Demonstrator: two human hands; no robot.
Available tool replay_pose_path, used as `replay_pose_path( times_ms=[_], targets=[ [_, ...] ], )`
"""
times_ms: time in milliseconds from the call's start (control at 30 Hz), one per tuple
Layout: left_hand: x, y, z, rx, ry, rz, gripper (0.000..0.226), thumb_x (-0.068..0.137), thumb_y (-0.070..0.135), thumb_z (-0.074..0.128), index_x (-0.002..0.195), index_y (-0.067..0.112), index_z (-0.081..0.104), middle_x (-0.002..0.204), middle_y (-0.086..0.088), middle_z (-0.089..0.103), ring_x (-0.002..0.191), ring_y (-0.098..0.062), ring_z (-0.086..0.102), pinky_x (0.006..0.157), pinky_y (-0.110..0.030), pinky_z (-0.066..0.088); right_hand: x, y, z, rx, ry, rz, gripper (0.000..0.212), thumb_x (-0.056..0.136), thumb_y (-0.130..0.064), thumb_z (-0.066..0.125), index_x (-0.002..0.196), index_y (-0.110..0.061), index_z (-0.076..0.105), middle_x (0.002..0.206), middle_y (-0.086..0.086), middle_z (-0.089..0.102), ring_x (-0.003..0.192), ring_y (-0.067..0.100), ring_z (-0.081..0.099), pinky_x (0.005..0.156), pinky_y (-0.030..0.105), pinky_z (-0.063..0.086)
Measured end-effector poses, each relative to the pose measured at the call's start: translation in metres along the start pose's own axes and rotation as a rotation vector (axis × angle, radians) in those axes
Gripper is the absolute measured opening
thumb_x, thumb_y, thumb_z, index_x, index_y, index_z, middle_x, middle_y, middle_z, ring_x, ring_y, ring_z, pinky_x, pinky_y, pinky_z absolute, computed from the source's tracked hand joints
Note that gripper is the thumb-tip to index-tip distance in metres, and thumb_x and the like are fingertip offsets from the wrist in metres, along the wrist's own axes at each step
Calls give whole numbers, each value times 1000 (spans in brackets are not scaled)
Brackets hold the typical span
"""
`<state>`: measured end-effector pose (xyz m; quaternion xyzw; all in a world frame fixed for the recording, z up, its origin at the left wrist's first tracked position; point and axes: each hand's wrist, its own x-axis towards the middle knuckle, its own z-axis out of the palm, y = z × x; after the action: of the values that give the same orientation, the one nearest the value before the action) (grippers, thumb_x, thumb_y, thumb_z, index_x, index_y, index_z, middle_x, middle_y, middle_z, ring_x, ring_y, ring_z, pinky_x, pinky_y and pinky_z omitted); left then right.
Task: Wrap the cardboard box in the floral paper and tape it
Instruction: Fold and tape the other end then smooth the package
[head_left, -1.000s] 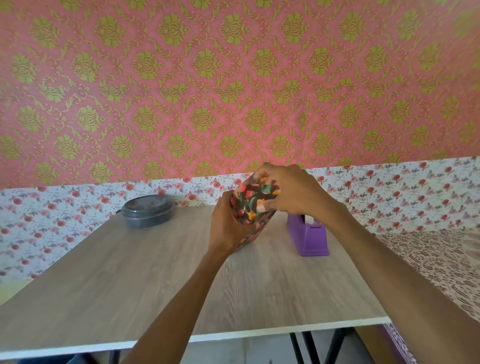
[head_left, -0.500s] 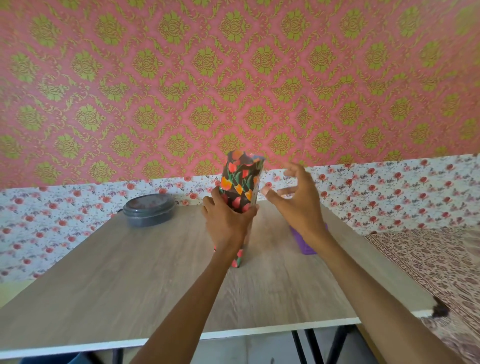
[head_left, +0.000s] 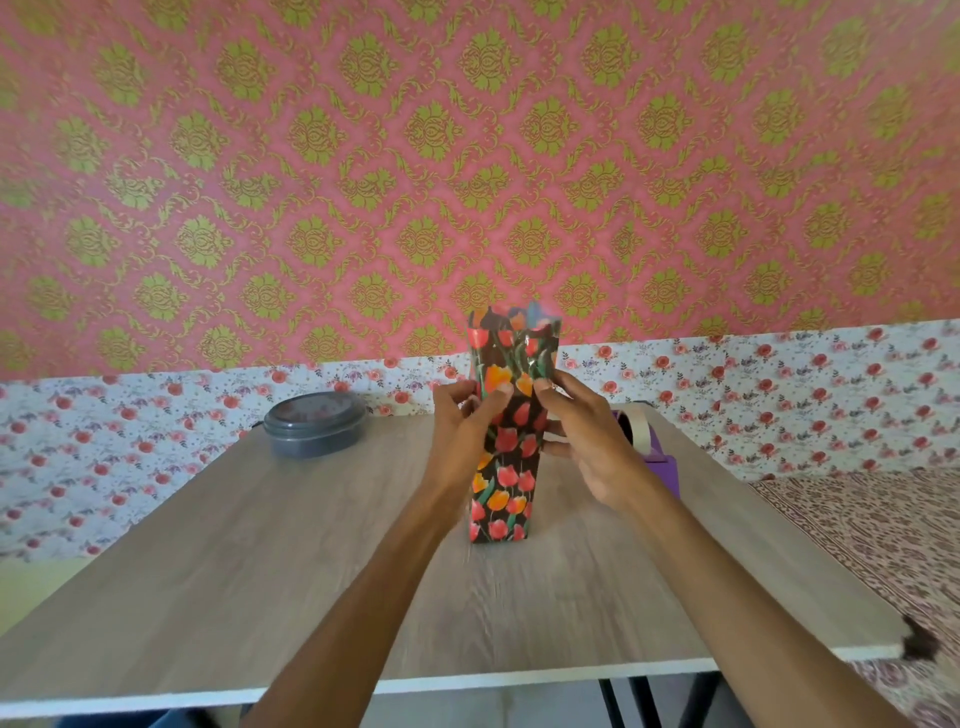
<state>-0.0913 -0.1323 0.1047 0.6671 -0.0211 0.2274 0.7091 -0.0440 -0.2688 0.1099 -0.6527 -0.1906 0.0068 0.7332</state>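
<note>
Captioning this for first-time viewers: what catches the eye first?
The tall floral-wrapped box stands upright on the table, paper open at the top, gripped from both sides by the left hand and right hand. Pink-and-green wallpaper fills the upper frame behind. A purple tape dispenser sits behind the right hand, a grey lidded container at the table's far left.

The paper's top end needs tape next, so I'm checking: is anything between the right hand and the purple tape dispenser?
Nothing visible. The tape dispenser stands on the table just beyond the right hand, which partly hides it. The wrapped box that hand holds is on its other side, to the left.
</note>
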Motion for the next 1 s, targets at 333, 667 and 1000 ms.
replay_pose_path(
  times_ms=[333,667,1000],
  targets=[
    [5,-20,13,-115,167,-37,46,84,23,75,126,19,60,109,-1,72,94,-12,71,83,-30,56,-9,12,7,129,213,-5,23,83,-20,76,106,-25,75,98,-5,77,100,14,71,99,48,52],
    [-3,-15,10,-84,-11,-224,30,94,43,60,122,34,57,110,2,71,98,-18,68,78,-41,54,-18,11,8,95,311,65,11,81,-23,79,92,-22,79,81,-3,77,87,20,73,78,42,59],
    [-10,-28,17,-167,8,-103,29,93,31,66,120,24,56,110,-12,69,79,-34,74,69,-53,60,-28,20,-6,229,315,114,23,80,-13,81,102,-10,76,92,5,77,76,16,72,65,37,63]
  ],
)
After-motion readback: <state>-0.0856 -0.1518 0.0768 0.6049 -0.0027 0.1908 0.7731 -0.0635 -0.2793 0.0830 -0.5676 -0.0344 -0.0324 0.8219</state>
